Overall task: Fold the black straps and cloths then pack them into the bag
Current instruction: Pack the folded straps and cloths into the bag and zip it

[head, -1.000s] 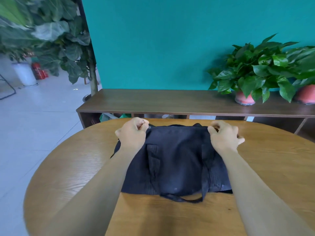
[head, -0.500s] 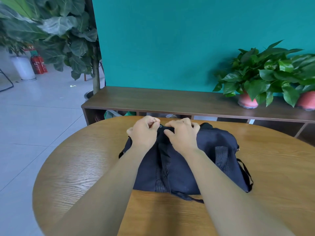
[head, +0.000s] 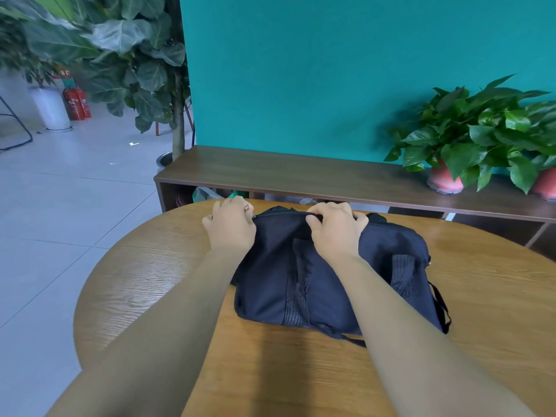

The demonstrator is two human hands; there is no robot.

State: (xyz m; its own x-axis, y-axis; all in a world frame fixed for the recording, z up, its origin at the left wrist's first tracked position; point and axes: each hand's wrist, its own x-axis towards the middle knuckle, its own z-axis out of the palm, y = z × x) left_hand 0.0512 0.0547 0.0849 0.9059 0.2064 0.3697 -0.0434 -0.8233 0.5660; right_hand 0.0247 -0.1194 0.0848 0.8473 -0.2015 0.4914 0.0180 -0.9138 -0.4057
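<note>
A black fabric bag (head: pixel 388 257) lies on the round wooden table (head: pixel 496 311), its zipped top edge facing away from me. My left hand (head: pixel 230 228) pinches the zipper end at the bag's top left corner. My right hand (head: pixel 335 231) grips the top edge of the bag near the middle, fingers curled over the fabric. A black strap (head: pixel 440 305) loops out at the bag's right side, and another runs under its front edge. No loose cloths show outside the bag.
A low dark wooden shelf (head: pixel 301 176) stands behind the table against a teal wall. Potted green plants (head: pixel 469 136) sit on its right end. A tall leafy plant (head: pixel 144 64) stands at the left, with grey tiled floor beyond.
My right hand slid from the bag's right top corner toward the middle, close to my left hand, then back a little right. The bag's right part now lies uncovered.
</note>
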